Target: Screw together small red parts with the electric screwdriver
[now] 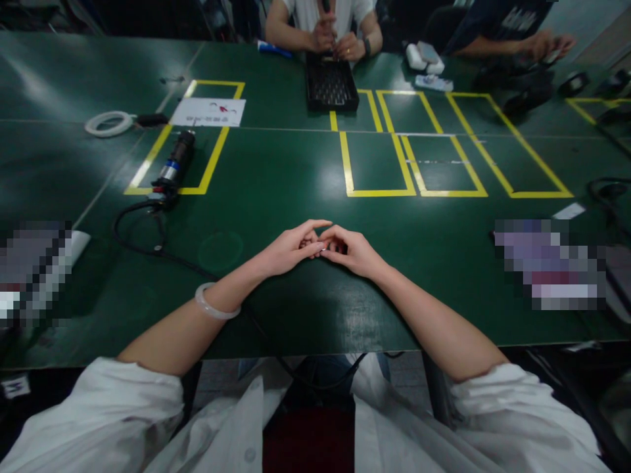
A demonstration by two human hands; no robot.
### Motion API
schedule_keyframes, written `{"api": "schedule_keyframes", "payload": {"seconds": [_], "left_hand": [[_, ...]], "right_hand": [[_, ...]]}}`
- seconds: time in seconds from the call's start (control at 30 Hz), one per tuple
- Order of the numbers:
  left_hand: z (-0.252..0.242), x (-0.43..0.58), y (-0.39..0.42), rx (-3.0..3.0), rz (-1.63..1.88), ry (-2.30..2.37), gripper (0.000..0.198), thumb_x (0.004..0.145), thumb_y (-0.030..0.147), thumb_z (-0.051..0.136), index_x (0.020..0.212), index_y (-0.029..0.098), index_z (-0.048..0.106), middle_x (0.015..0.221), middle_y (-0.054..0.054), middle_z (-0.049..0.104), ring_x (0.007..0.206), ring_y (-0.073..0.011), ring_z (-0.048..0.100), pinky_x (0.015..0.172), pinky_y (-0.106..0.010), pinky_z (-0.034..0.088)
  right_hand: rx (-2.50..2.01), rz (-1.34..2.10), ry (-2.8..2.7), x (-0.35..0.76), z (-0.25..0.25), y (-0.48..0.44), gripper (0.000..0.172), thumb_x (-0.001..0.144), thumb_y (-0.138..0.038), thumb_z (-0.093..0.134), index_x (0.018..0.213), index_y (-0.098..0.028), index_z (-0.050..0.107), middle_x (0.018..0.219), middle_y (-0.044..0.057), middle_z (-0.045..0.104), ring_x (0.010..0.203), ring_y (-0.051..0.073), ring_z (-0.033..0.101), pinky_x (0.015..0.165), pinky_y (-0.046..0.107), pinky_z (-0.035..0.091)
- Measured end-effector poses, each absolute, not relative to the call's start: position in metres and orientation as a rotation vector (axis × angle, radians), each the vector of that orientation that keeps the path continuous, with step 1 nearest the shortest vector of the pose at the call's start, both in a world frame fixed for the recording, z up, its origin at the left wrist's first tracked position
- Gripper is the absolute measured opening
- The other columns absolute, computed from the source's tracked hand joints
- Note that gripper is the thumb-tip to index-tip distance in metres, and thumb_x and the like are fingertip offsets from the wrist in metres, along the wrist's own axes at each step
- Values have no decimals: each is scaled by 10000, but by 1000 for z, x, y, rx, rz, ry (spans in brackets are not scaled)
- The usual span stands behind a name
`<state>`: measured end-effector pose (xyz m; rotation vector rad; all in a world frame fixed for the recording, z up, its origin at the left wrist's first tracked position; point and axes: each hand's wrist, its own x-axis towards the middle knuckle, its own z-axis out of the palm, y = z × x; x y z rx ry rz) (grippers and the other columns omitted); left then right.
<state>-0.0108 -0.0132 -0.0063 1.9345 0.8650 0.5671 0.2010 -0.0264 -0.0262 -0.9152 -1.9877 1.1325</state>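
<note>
One tiny indistinct piece (323, 249) held between both hands (288, 250).

A tiny shiny bit (323, 249) showed where the left hand (294, 248) and the right hand (353, 252) met at the fingertips, mostly hidden, too small to make out. Nearby, a black cord (197, 267) curved across the table (290, 164) under the left forearm (249, 277), joined to a black, silver and blue tool (172, 164) lying aslant.

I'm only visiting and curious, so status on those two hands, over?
Left hand and right hand: fingers meeting, any held item too small to tell. Corded cylindrical tool: lying leftward, untouched. Black cable: passes under left forearm.
</note>
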Motion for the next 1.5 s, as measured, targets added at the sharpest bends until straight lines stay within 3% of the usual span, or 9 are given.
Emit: {"api": "schedule_keyframes", "payload": {"seconds": [0.1, 0.3, 0.77, 0.97, 1.3, 1.5], "left_hand": [[-8, -11, -13, 1916, 560, 869, 531, 971, 400, 534, 1428, 138, 463, 801, -15, 613, 723, -138, 604, 694, -248, 470], [-11, -15, -12, 1961, 698, 934, 500, 896, 364, 642, 1344, 167, 544, 1095, -101, 614, 978, -186, 646, 790, -279, 547], [-4, -13, -19, 2230, 752, 939, 388, 898, 189, 583, 1285, 176, 557, 1031, -72, 635, 933, -170, 648, 863, -311, 551], [-5, -14, -19, 2199, 751, 953, 335, 918, 212, 579, 1249, 170, 550, 1041, -71, 656, 940, -168, 656, 876, -311, 546], [-4, -14, -20, 2265, 718, 952, 224, 943, 295, 590, 1125, 164, 594, 1039, -62, 655, 935, -165, 657, 863, -298, 529], [1, -12, -22, 2299, 737, 1020, 174, 967, 293, 539, 1026, 150, 619, 983, -60, 663, 899, -164, 652, 845, -291, 515]], "right_hand": [[-927, 1075, -1997, 200, -26, -27, 127, 885, -272, 634, 967, -192, 580, 810, -7, 645, 619, 100, 518, 597, 231, 409], [-1032, 984, -1966, 204, -28, -24, 124, 869, -261, 649, 952, -199, 582, 741, -27, 590, 610, 110, 515, 604, 241, 412], [-1014, 966, -1983, 204, -29, -24, 167, 853, -224, 660, 995, -204, 574, 784, -23, 614, 614, 108, 529, 609, 244, 425], [-967, 962, -1935, 205, -28, -25, 142, 871, -239, 650, 997, -199, 599, 887, 15, 621, 692, 125, 576, 629, 260, 455], [-981, 1259, -1700, 203, -30, -22, 251, 867, -412, 687, 920, -176, 619, 727, -16, 597, 609, 104, 537, 585, 238, 422], [-967, 1325, -1666, 203, -29, -24, 308, 846, -466, 719, 918, -180, 628, 742, -13, 608, 617, 101, 535, 572, 232, 419]]}}
